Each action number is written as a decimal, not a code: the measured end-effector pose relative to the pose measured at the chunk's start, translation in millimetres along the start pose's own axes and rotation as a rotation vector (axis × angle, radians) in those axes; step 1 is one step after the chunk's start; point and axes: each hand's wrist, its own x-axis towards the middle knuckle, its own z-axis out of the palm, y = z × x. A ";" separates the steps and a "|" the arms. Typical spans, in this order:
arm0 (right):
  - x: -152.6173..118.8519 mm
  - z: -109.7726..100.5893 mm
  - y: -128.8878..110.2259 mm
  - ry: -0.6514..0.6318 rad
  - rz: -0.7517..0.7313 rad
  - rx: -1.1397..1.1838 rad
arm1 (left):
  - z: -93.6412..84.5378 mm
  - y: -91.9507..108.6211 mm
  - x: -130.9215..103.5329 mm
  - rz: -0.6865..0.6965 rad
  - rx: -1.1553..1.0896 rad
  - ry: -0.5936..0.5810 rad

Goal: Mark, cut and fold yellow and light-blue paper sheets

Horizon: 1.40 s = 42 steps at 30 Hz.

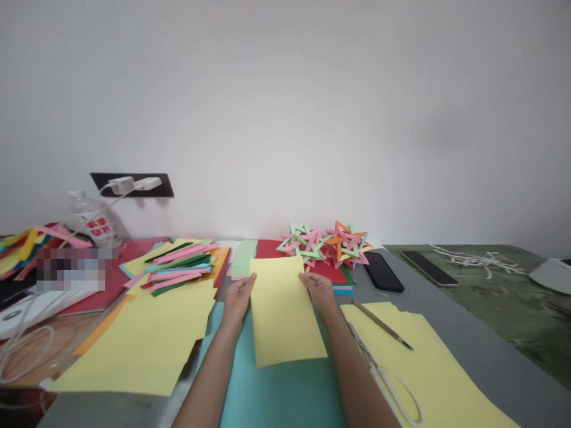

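A sheet of yellow paper (288, 315) is held up in front of me, above a teal sheet (281, 395). My left hand (239, 297) pinches its left edge near the top, thumb on the near face. On the opposite edge, my right hand (319, 291) grips it in the same way. Larger yellow sheets (147, 339) lie to the left of my left hand. To the right, scissors (383, 371) and a slim craft knife (383, 324) rest on more yellow paper (439, 368).
Behind the hands stand folded paper star ornaments (307, 241) on red paper. Coloured paper strips (182, 267) are piled at left. Two phones (384, 273) lie at right, near tangled white string (482, 260). A bottle (96, 220) and charging cables (31, 339) are far left.
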 end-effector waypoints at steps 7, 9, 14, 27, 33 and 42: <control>2.3 2.6 1.7 0.075 0.046 -0.007 | -0.4 -0.1 -0.8 0.022 -0.008 0.016; 3.7 2.7 2.6 0.098 0.040 0.015 | -0.7 0.1 -1.5 0.018 -0.012 -0.016; 2.3 1.5 -0.8 0.180 0.005 0.023 | -1.1 0.5 -3.2 -0.009 -0.008 -0.135; 0.3 0.7 -4.1 0.131 0.025 0.040 | -1.5 0.9 -4.7 -0.022 0.004 -0.112; 4.9 -1.3 -0.8 0.139 0.034 0.008 | -2.0 1.9 -3.2 -0.007 -0.003 -0.069; -2.0 1.8 -6.4 0.097 0.029 0.013 | -2.2 -1.6 -3.9 0.021 0.001 -0.021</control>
